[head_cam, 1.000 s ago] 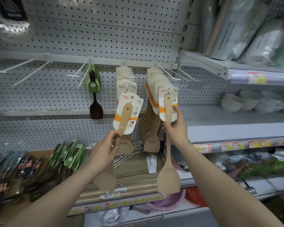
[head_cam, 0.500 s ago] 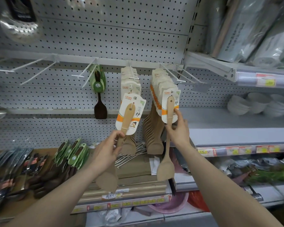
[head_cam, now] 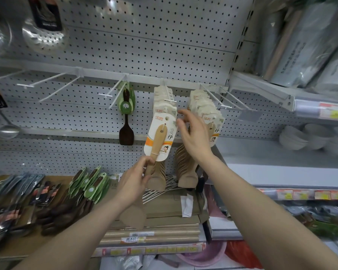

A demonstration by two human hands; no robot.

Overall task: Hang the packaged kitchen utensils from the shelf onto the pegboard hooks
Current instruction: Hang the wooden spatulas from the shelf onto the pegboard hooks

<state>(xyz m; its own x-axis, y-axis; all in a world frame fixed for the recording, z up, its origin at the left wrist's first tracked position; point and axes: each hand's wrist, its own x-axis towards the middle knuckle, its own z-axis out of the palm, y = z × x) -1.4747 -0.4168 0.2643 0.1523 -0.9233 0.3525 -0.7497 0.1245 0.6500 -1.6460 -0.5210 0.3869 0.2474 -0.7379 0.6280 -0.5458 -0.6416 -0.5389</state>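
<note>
One spatula [head_cam: 158, 141], gripped upright by the left hand [head_cam: 134, 184], sits just below its hook [head_cam: 169, 98]; the right hand [head_cam: 193, 137], open, hovers alongside.

The left hand [head_cam: 133, 184] grips the handle of a pale wooden spatula on a white-and-orange card [head_cam: 158, 141], raised just below the white pegboard hook [head_cam: 169, 95]. Right of that hook, the right hand [head_cam: 193, 137] hovers with fingers spread, holding nothing.
</note>
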